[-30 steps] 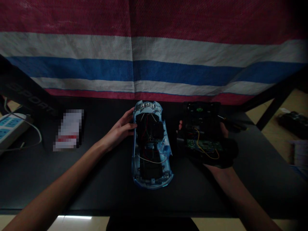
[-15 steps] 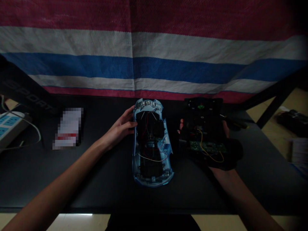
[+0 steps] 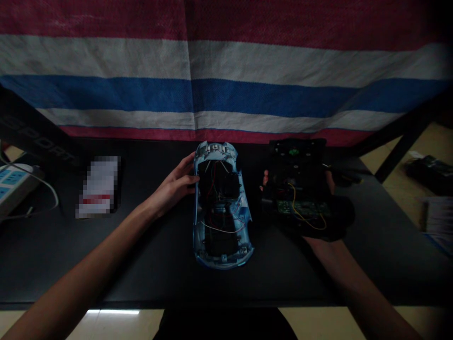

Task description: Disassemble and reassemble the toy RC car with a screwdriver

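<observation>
An upturned blue toy car body shell (image 3: 223,263) is in the middle, its hollow inside facing up with thin red and white wires across it. My left hand (image 3: 179,182) grips its left edge, the thumb at the rim and the other fingertips partly hidden behind the shell. To its right, a black toy car chassis (image 3: 300,182) with a green circuit board (image 3: 300,208) and a loose yellow wire rests on my right hand (image 3: 329,250). That hand supports it from below, with fingertips showing at the chassis's left side and most of the palm covered.
On the black table (image 3: 148,269), a pixelated white packet (image 3: 99,186) lies at the left, near a power strip (image 3: 16,182) with a white cable. A thin tool, perhaps a screwdriver (image 3: 348,177), lies beyond the chassis. A striped sheet (image 3: 226,97) hangs behind.
The camera view has shifted slightly, so everything sits a little higher and further left. Both hands keep the same hold on the shell and the chassis.
</observation>
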Demonstrator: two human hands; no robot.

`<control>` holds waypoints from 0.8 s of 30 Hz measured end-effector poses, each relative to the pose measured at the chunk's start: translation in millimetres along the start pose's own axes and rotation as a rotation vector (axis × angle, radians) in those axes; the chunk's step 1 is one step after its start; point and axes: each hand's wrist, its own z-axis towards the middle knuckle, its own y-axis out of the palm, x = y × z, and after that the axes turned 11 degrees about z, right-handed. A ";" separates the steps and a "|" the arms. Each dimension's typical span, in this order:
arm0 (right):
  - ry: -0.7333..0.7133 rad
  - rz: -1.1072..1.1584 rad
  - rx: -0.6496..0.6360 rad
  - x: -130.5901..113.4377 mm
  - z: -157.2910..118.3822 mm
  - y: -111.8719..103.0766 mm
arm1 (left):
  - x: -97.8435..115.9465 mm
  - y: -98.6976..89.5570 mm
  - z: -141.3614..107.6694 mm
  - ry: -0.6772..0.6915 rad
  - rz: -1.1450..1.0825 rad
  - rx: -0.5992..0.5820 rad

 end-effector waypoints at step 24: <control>-0.020 -0.027 0.021 0.0 2.0 -0.8 | 0.3 1.0 0.7 -0.004 0.004 0.007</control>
